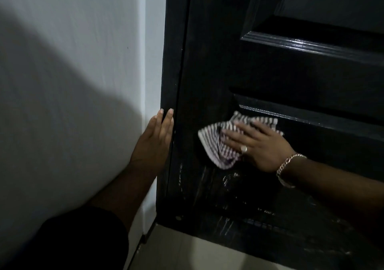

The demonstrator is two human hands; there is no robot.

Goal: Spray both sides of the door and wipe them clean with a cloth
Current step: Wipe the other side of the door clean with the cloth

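Your left hand (154, 143) sits just left of the frame's centre, fingers straight and together, pointing up, palm turned to the right. Its forearm runs down toward the lower left, where a dark sleeve (83, 238) covers the upper part. Your right hand (257, 145) lies right of centre, palm down and flat, fingers spread and pointing to the left. You wear a ring (244, 149) on one finger and a chain bracelet (287, 166) at the wrist; the bare forearm leaves toward the right edge.
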